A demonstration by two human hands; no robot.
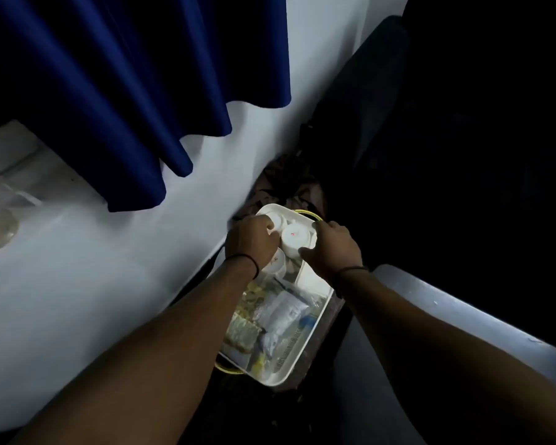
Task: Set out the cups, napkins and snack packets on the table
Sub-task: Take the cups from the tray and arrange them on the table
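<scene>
Both of our hands reach down into a white tray, and the grip differs from one side to the other: our left hand (pixel 249 242) curls its fingers over the white cups at the far end of the tray, though we cannot tell from this dim view whether it has truly closed on one, while our right hand (pixel 331 248) wraps thumb and fingers around the nearest white cup (pixel 294 240), which stands upright with a small red mark on its top. Starting at the left, we see a pale tabletop (pixel 10 175) with a round clear shape on it, and above it a deep blue curtain (pixel 109 91) hanging in folds against a white wall (pixel 93 268). Moving right, the white tray (pixel 297 358) sits low beside the wall, with yellow handles at its near and far ends. At the far end, under our hands, the cups crowd together, touching one another. At the near end, the snack packets (pixel 280 319) lie flat and overlapping, some clear and pale, some yellowish. Each of our wrists carries a thin dark band. Further right, a grey curved surface (pixel 463 313) runs past our right forearm, and beyond it everything falls into darkness.
</scene>
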